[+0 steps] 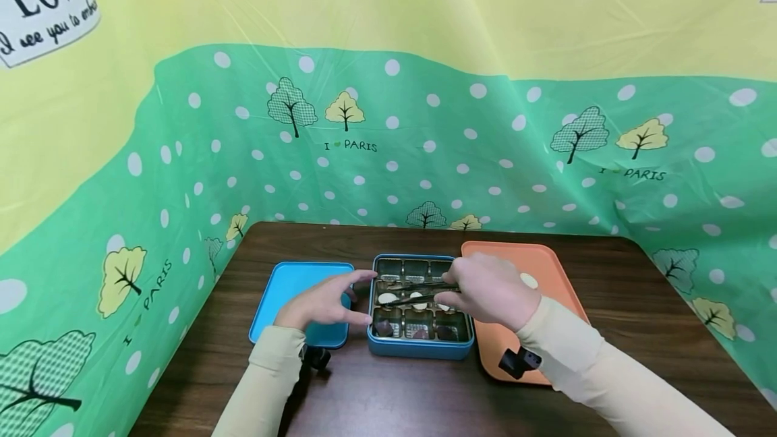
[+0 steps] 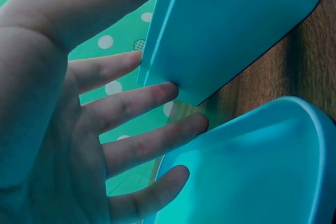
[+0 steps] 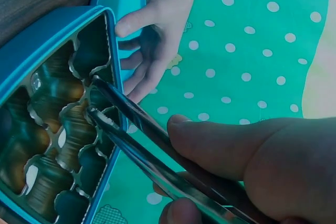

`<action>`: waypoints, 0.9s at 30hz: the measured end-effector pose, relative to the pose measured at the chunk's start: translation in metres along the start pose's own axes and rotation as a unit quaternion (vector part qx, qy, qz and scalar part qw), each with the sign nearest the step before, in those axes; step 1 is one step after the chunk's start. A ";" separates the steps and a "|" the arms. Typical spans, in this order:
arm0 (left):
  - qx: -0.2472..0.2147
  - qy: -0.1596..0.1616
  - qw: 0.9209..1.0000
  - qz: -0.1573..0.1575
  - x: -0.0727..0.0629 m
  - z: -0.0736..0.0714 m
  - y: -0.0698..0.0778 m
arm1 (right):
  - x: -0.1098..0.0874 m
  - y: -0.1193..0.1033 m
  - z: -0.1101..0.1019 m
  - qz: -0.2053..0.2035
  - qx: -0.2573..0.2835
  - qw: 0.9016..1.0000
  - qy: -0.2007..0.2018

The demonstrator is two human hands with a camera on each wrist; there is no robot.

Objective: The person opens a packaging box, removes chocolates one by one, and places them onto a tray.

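A blue box with a dark, divided insert sits on the table. Its middle row holds white round pieces, and dark round pieces lie in the front row. My right hand grips dark metal tongs above the box. The tips point down at the left compartment of the middle row, slightly apart, one on either side of the white piece there. My left hand is spread at the box's left side, thumb and index fingertip right at the rim. Its other fingers extend over the blue lid.
The blue lid lies left of the box, underside up. To the right stands an orange tray with a white round piece on it, partly behind my right hand. A green and yellow printed cloth hangs behind the brown wooden table.
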State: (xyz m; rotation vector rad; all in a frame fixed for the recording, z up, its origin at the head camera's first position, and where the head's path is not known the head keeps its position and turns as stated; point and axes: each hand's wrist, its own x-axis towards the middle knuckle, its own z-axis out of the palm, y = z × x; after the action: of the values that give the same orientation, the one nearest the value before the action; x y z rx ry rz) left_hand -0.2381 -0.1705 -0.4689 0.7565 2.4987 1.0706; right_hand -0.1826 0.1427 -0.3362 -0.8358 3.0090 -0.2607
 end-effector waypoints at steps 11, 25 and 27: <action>0.001 -0.001 1.000 0.000 0.000 0.001 -0.002 | 0.018 -0.006 -0.001 0.015 -0.004 0.999 -0.029; 0.014 0.002 1.000 -0.006 0.001 -0.001 0.002 | 0.032 -0.001 -0.003 0.017 -0.005 0.998 -0.062; 0.013 0.001 1.000 -0.004 0.001 -0.002 0.002 | 0.032 -0.001 -0.002 0.017 -0.006 0.998 -0.063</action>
State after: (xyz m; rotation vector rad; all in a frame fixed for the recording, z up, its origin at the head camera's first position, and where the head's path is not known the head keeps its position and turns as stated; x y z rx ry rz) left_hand -0.2389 -0.1694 -0.4662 0.7517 2.5207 1.0383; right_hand -0.2095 0.1257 -0.3333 -0.7693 2.9071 -0.1820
